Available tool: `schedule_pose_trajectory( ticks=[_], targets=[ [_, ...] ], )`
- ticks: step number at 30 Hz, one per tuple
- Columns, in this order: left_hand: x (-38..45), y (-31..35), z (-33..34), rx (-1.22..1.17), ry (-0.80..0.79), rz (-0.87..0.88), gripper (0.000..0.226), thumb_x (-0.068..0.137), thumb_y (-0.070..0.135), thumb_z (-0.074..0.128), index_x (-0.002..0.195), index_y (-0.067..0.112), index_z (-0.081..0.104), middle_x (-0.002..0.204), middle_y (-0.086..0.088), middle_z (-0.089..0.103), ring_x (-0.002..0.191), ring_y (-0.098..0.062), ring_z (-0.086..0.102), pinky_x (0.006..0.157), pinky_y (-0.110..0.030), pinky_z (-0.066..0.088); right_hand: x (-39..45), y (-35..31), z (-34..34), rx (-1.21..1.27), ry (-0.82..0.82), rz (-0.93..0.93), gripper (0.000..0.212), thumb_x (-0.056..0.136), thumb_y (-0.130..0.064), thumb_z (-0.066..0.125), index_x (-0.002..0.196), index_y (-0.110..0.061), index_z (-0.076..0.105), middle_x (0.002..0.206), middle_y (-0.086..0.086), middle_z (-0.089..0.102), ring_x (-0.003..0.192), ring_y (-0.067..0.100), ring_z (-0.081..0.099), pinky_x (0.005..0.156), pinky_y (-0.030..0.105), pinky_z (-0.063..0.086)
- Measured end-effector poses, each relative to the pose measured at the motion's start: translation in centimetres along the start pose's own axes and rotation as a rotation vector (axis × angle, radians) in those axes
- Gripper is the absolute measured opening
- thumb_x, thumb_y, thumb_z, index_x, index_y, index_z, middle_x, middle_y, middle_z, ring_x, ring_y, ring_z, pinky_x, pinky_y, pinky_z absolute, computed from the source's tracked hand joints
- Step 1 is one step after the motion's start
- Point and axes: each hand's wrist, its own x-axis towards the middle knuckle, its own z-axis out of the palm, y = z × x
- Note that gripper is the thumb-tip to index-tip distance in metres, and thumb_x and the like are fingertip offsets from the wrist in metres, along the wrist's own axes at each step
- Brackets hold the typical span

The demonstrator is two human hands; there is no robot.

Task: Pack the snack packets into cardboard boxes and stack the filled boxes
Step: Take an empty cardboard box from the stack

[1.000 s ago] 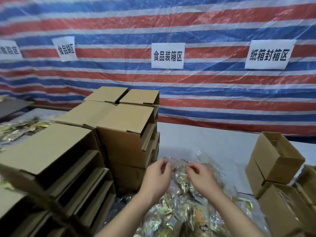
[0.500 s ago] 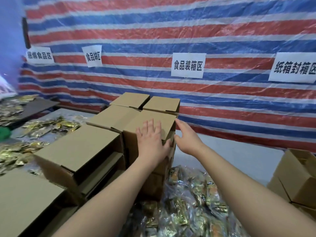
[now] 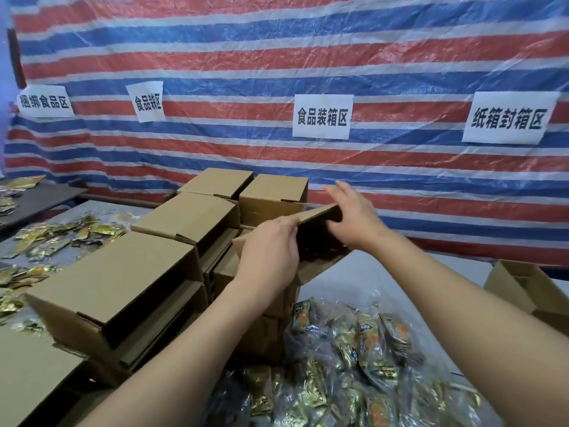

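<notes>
on the table, progress: several closed boxes (image 3: 123,278) stand stacked at the left, so part of the packing looks done; i cannot see inside them.
left to do: many packets (image 3: 354,349) lie in a clear bag near the person, more packets lie loose at far left, and open boxes wait at the right edge.
box in hand: one open box (image 3: 320,238) is tilted on top of the middle stack, its dark inside faces the person; it seems empty.
left hand (image 3: 271,251): grasps the near edge of this box, fingers over the top flap.
right hand (image 3: 354,217): fingers straight, palm against the far side, not clenched.
</notes>
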Motion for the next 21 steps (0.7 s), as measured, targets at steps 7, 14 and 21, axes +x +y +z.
schedule_pose_trajectory(
  ticks=[7, 14, 21],
  targets=[
    [0.7, 3.6, -2.6, -0.267, -0.168, 0.013, 0.03, 0.104, 0.019, 0.048, 0.127, 0.018, 0.066, 0.126, 0.001, 0.067, 0.119, -0.014, 0.057, 0.097, -0.019, 0.039, -4.2, 2.3, -7.0, -0.139, -0.097, -0.016, 0.007, 0.087, -0.025, 0.061, 0.082, -0.029, 0.064, 0.082, -0.008, 0.061, 0.082, 0.019, 0.06, 0.062, 0.031, 0.046],
    [-2.7, 3.3, 2.6, -0.496, -0.551, -0.067, 0.025, 0.104, 0.025, 0.049, 0.12, 0.028, 0.068, 0.111, 0.014, 0.063, 0.108, -0.004, 0.056, 0.087, -0.022, 0.045, -12.9, 6.3, -5.0, -0.291, -0.188, 0.119, 0.023, 0.086, -0.032, 0.06, 0.064, -0.024, 0.054, 0.065, -0.003, 0.057, 0.062, 0.014, 0.055, 0.049, 0.025, 0.033],
    [-13.3, 0.8, 10.9, -0.599, -0.837, -0.241, 0.021, 0.103, 0.022, 0.052, 0.106, 0.03, 0.071, 0.106, 0.012, 0.07, 0.102, -0.005, 0.062, 0.086, -0.02, 0.048, -23.9, 9.7, 4.6, -0.276, -0.461, 0.355, 0.017, 0.081, -0.031, 0.056, 0.069, -0.02, 0.052, 0.067, -0.004, 0.052, 0.062, 0.016, 0.052, 0.049, 0.025, 0.033]
  ],
)
